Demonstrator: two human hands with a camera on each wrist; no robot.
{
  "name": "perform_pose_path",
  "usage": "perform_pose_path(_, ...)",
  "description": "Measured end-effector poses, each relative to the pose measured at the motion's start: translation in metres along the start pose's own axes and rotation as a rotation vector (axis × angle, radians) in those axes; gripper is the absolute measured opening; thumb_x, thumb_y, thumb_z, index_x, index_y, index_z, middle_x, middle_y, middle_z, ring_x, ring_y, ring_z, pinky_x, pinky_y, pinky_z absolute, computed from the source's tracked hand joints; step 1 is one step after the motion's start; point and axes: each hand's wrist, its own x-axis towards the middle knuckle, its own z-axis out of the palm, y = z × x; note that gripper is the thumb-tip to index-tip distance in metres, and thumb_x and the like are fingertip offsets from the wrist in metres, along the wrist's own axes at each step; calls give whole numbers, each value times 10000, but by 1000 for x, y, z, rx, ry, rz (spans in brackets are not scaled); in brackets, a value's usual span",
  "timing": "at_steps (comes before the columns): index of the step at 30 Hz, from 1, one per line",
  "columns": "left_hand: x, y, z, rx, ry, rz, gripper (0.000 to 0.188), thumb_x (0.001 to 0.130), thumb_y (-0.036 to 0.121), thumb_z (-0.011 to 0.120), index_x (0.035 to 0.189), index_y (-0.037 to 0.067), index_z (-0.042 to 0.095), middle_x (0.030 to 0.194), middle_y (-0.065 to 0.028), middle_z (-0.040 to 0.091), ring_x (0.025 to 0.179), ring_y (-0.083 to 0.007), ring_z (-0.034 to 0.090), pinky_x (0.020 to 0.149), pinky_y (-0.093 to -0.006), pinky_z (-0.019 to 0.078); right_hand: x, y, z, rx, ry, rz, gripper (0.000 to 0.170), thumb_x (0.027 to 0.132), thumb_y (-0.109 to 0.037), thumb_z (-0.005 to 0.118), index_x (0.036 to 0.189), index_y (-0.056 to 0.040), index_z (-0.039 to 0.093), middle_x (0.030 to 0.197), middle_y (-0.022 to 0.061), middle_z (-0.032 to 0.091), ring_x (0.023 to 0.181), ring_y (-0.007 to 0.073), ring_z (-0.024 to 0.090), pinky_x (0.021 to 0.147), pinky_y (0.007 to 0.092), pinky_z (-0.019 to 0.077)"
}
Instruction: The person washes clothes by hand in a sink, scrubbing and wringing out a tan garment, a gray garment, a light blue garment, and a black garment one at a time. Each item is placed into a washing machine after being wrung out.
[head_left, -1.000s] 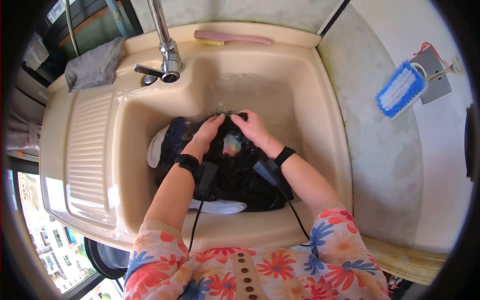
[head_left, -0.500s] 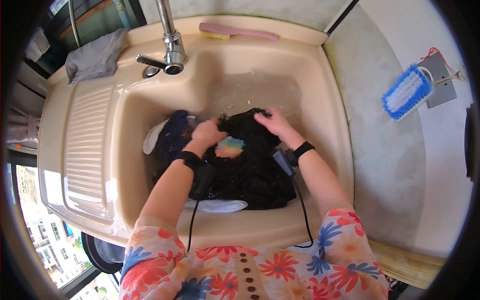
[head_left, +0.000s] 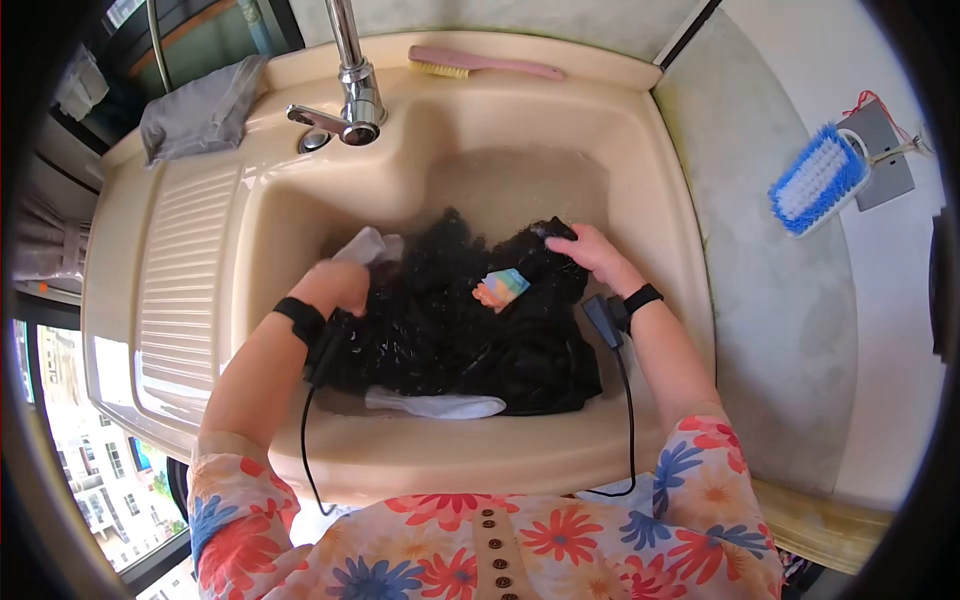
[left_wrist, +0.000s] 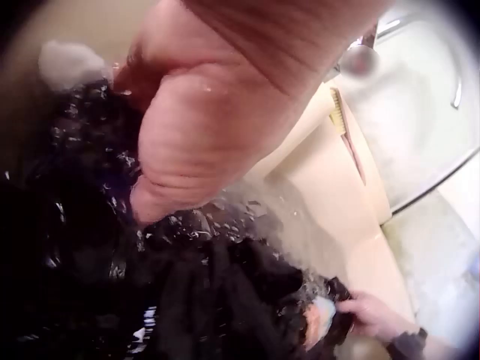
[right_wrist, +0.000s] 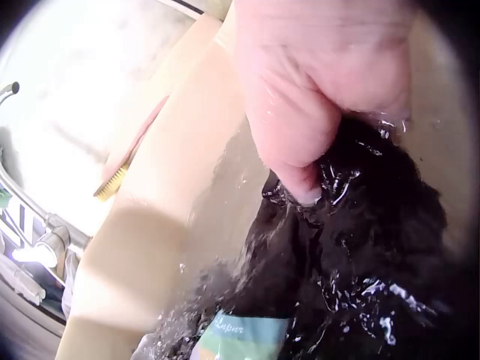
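Note:
A black garment (head_left: 530,350) with a pastel print (head_left: 502,289) lies soaked in the sink's water. My right hand (head_left: 600,256) pinches its upper right edge between thumb and fingers; in the right wrist view the thumb of that hand (right_wrist: 300,112) presses on the wet black cloth. At the left side of the basin is my left hand (head_left: 338,286), its fingers partly under water at the dark cloth, beside a whitish cloth (head_left: 368,246). The left wrist view shows the left hand (left_wrist: 202,127) thumb down at the cloth, fingertips hidden. A white piece (head_left: 440,404) lies along the near side.
The beige sink (head_left: 480,450) has a ribbed drainboard (head_left: 190,290) at left, with a grey cloth (head_left: 205,110) behind. A faucet (head_left: 357,95) stands at the back beside a pink brush (head_left: 490,62). A blue and white brush (head_left: 820,178) hangs on the right wall.
My hands have moved apart, the left leftward and the right rightward with the garment's edge. The black cloth is spread wider, its print has shifted right, and the dark blue cloth at left is no longer distinct.

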Motion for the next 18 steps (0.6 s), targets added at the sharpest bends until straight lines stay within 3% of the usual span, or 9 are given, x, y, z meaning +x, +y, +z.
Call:
perform_pose_path(2,-1,29,-41,-105,267,-84,262,701,265,621,857,62,675,913,-128,647,901,-318,601,810,-399,471,0,-3,-2,88,20,40,386,698,-170,672,990,64,577,851,154,627,791,228,609,709,345,472)
perform_pose_path(4,27,46,-60,-175,449,82,295,682,279,626,884,68,667,933,-157,635,918,-315,594,811,-404,470,5,-2,-1,177,43,73,408,701,-179,677,1007,69,567,872,154,623,810,216,605,716,342,467)
perform_pose_path(6,65,69,-52,-484,648,134,343,676,274,618,951,70,641,951,-178,625,908,-325,593,803,-410,473,17,13,9,-108,255,-93,401,697,-135,638,1048,36,550,955,193,610,899,290,591,783,366,461)
perform_pose_path(9,92,104,-37,-490,458,177,418,667,262,620,1037,70,604,977,-168,623,939,-327,588,819,-406,472,10,8,18,-321,303,-173,418,686,-93,586,1092,-9,530,1029,224,588,983,375,553,847,400,451)
perform_pose_path(10,96,110,-32,-493,456,182,418,667,262,620,1037,70,604,977,-168,623,939,-327,588,819,-406,472,8,8,23,-514,165,-127,452,690,-84,593,1129,-17,504,1021,213,593,959,338,567,828,374,455)
perform_pose_path(12,95,121,-28,-310,158,99,471,649,275,634,1074,78,588,1004,-152,621,977,-328,580,838,-401,467,-1,8,29,-749,-25,-150,435,690,-95,604,1109,-12,524,974,228,602,914,317,586,809,363,458)
perform_pose_path(15,81,116,-30,-299,149,119,447,636,262,642,1046,88,603,1014,-140,621,1002,-325,575,837,-397,473,-9,-3,19,-600,-83,108,360,686,-90,599,1032,3,578,900,233,615,874,311,598,786,346,461)
perform_pose_path(17,85,99,-30,-268,149,90,433,613,286,683,1000,100,629,988,-129,630,968,-315,587,818,-390,475,-8,0,2,-436,10,11,297,689,-68,578,968,27,609,811,165,640,811,254,613,740,308,464)
perform_pose_path(18,78,88,-35,-401,184,119,448,589,311,708,976,98,638,954,-126,635,930,-304,596,803,-380,476,-14,-10,-8,-140,5,-64,286,684,-58,566,950,35,611,804,130,636,771,211,594,700,295,457)
